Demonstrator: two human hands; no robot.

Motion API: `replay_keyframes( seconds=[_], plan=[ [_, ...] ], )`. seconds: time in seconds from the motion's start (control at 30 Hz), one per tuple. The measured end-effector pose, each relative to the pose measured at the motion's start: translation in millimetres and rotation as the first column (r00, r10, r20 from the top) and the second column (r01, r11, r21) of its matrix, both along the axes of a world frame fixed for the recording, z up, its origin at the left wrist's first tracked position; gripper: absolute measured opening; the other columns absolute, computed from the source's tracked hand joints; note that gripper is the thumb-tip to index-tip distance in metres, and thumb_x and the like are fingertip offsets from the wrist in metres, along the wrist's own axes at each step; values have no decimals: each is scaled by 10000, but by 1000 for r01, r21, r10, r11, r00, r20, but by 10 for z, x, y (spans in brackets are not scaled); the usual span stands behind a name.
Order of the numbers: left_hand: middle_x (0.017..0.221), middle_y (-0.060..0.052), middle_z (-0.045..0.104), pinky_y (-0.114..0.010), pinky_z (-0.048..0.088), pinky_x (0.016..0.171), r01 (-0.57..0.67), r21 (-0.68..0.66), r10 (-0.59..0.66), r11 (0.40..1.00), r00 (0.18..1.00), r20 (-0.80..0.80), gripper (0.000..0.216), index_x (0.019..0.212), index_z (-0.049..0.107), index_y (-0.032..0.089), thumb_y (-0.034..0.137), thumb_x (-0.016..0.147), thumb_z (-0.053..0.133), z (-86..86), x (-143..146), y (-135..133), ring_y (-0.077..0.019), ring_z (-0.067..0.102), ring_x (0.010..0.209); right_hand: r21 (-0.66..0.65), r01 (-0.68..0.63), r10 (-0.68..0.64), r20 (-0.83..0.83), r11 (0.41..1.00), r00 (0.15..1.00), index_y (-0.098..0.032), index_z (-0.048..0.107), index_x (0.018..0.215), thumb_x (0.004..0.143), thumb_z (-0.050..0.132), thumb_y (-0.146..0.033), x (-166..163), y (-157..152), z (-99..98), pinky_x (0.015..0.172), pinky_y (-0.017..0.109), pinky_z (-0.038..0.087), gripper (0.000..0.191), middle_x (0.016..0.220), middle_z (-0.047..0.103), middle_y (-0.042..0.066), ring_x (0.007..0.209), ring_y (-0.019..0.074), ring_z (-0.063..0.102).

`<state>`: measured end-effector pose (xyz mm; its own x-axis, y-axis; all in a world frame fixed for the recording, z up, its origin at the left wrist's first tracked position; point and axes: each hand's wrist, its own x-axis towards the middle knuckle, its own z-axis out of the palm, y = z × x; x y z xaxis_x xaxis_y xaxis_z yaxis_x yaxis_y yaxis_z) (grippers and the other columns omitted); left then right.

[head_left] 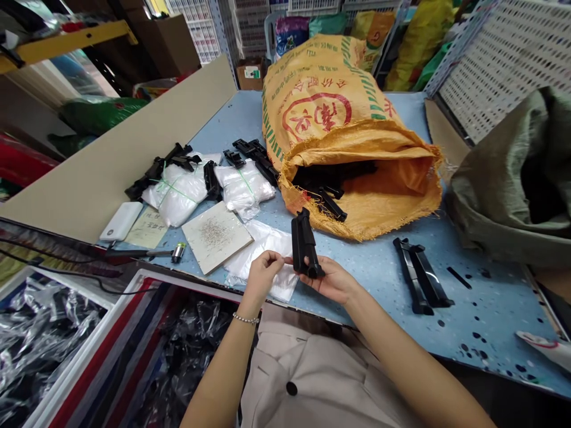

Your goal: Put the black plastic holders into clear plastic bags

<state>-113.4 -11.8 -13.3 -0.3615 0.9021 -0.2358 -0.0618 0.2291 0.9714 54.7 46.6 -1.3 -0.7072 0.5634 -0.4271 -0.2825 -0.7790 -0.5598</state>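
My right hand (332, 280) grips a black plastic part (303, 241), long and channel-shaped, held upright over the table's front edge. Beside its lower left side is my left hand (266, 270), with thumb and fingers pinched together; whatever is between them is too small to make out. Under the hands lie clear plastic bags (263, 241). A similar pair of black parts (422, 276) rests on the blue table to the right. More black parts (330, 202) show inside the mouth of a large orange woven sack (357, 137).
A speckled square tile (217, 236), a small hammer (177, 253) and a white power bank (121, 221) are on the left. Behind them are tied bag bundles (178, 193) and black parts. A dark green sack (499, 184) stands right; a striped-lined crate (111, 351) is below left.
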Motion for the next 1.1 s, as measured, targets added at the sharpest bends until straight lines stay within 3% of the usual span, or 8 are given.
replay_keyframes(
  seconds=[0.27,0.47,0.57,0.63,0.67,0.8,0.97,1.1],
  plan=[
    [597,19,592,-220,361,541,-13,13,13,1000,1000,-20,244,716,661,150,388,682,696,-21,-13,2,-98,469,543,-59,6,-10,-60,998,998,-111,708,964,744,753,-228,33,-22,28,582,151,532,253,1116,688,118,766,111,652],
    [566,49,512,-209,372,531,-54,76,57,996,997,-50,254,594,525,170,297,616,745,0,-22,-29,-88,456,530,66,33,-38,72,997,997,-126,724,790,670,808,-254,-42,-31,-17,588,192,519,194,763,702,42,636,97,607],
    [692,14,569,-234,439,616,-103,134,111,986,993,-46,217,665,517,175,300,683,693,71,-143,-95,-111,530,627,97,82,-93,120,992,988,-135,711,714,630,832,-278,9,21,-68,580,198,501,205,701,674,25,614,94,585],
    [833,-26,612,-274,473,728,-80,200,118,977,975,-186,109,707,547,176,229,726,641,123,-199,-155,-144,578,767,101,89,-103,137,991,985,-142,704,700,619,837,-290,68,57,-65,564,199,486,215,698,666,21,611,95,574],
    [913,-47,625,-301,478,784,-26,223,98,974,943,-319,33,724,576,178,178,746,600,144,-210,-184,-162,589,837,111,89,-105,145,990,984,-144,702,707,621,836,-293,102,66,-43,556,195,476,218,701,662,17,606,90,566],
    [1129,-104,616,-392,478,915,222,124,-48,967,636,-770,334,938,685,192,39,792,427,177,-186,-231,-226,596,1020,182,71,-99,149,981,984,-150,699,782,659,812,-309,289,-34,144,530,170,445,231,729,656,2,587,70,555],
    [1311,-127,532,-350,518,904,279,48,-154,959,656,-739,538,1313,524,202,55,800,458,158,-206,-206,-219,602,1076,-17,-222,222,45,975,974,-135,666,883,689,792,-291,540,-391,181,545,211,527,279,749,672,46,633,140,654],
    [1443,-146,404,-361,493,956,327,63,-162,943,615,-772,663,1457,324,230,31,828,390,249,-101,-322,-229,545,1193,-196,-187,188,-11,963,982,-133,633,904,713,786,-324,498,-492,1,567,155,537,310,795,688,75,639,112,672]
  ],
)
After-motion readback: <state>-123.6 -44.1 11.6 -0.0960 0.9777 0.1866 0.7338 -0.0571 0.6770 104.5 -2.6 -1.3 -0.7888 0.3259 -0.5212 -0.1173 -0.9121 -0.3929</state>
